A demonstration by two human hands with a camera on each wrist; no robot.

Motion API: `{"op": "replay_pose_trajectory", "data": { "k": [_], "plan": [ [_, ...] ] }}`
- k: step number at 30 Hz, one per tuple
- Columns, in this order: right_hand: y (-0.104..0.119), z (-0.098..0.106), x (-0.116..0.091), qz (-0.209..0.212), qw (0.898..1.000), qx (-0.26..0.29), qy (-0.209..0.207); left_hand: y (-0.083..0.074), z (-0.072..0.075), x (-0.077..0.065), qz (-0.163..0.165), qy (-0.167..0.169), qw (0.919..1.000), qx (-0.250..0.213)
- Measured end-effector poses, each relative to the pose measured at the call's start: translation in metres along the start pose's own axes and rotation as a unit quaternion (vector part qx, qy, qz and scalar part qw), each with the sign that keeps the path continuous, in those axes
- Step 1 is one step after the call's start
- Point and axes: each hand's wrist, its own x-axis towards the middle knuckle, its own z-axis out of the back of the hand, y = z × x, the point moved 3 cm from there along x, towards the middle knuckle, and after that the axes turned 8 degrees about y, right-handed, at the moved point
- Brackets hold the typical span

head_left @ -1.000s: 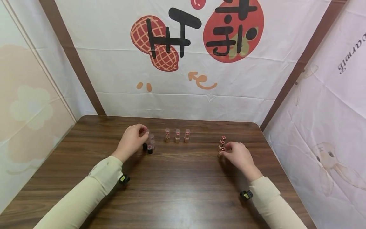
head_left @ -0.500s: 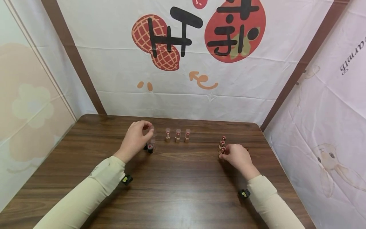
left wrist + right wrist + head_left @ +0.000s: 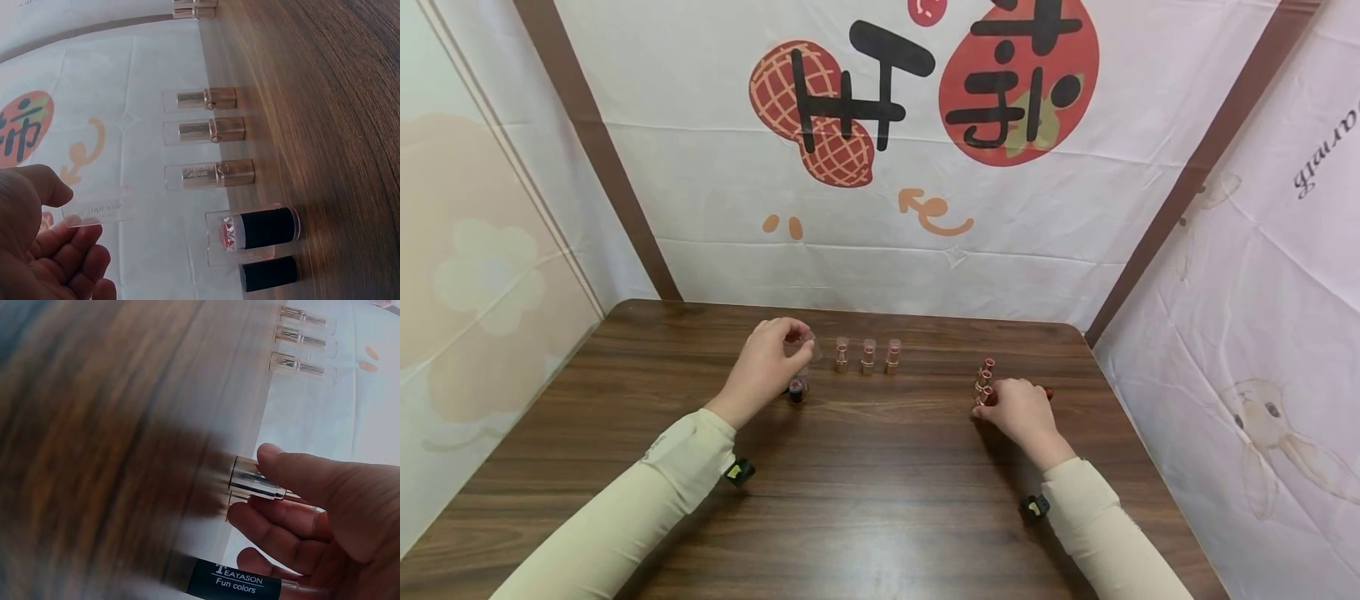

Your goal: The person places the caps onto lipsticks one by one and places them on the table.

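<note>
My left hand (image 3: 763, 367) pinches a clear lipstick cap (image 3: 103, 211) between thumb and fingers, raised above the table. Below it stand a black tube (image 3: 265, 228) with clear plastic around it and a second black tube (image 3: 269, 273). Three gold lipsticks under clear caps stand in a row, the middle lipstick (image 3: 868, 358) among them. At the right, my right hand (image 3: 1021, 417) pinches the nearest gold lipstick (image 3: 253, 480) at table level. Uncapped gold lipsticks (image 3: 984, 379) with red tips stand just behind it.
A black tube (image 3: 237, 579) lettered "Teayason Fun colors" is beside the right hand, and its red tip (image 3: 1049, 392) shows past the knuckles. The brown wooden table (image 3: 880, 483) meets a printed white cloth (image 3: 700, 275) at its back edge.
My left hand has moved right with the clear cap, toward the row of three capped lipsticks. My right hand has shifted slightly, staying at the nearest gold lipstick.
</note>
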Motion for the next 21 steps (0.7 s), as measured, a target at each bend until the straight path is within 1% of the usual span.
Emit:
{"op": "replay_pose_trajectory", "data": {
  "k": [6,10,17,21],
  "plan": [
    [0.001,0.004,-0.004,-0.01,1.0,0.007,-0.016,-0.006,0.0,0.0,-0.011,-0.001,0.9999,-0.003],
    [0.004,0.01,-0.008,-0.013,0.999,0.013,-0.035,-0.009,0.0,0.001,-0.021,-0.005,0.9997,-0.008],
    [0.018,0.018,-0.012,0.012,0.996,0.042,-0.083,-0.015,-0.002,0.004,-0.031,0.0,0.9994,-0.017],
    [0.03,0.021,-0.015,0.03,0.991,0.074,-0.105,-0.02,-0.002,0.006,-0.038,0.002,0.9991,-0.018]
  ]
}}
